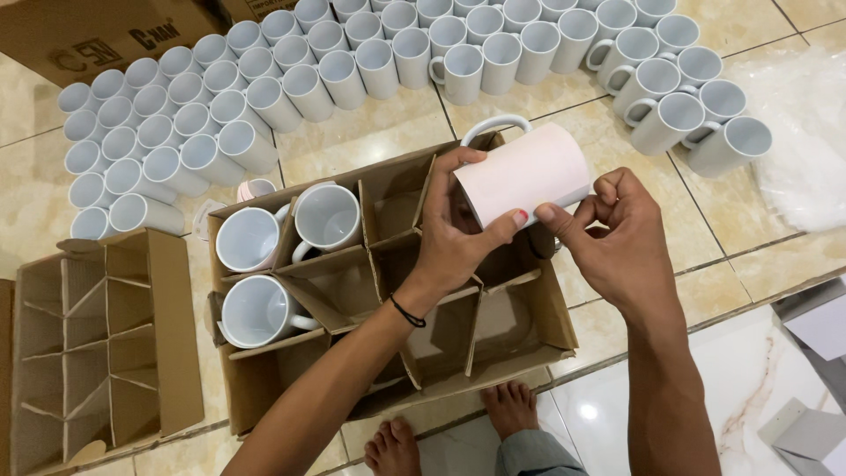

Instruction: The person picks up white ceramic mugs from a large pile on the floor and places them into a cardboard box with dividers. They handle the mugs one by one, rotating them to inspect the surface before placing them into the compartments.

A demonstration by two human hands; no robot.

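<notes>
Over a divided cardboard box (529, 339) holding three white mugs, the left hand (454, 234) grips a paper-wrapped white mug (524, 172) on its side. The right hand (617, 238) pinches the wrap's edge. Keeping the paper taut and the mug steady would likely help.

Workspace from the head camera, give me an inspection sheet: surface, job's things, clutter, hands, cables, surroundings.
Surface: glossy beige tiled floor.
Job's things: paper-wrapped mug held over divided cardboard box; three white mugs lie in its left cells.
Clutter: empty divider box at left; clear plastic sheet at right.
Hands: left hand grips the wrapped mug; right hand pinches the wrap's edge.
Cables: nothing seen.
Surroundings: rows of white mugs on their sides; brown carton; bare feet.
</notes>
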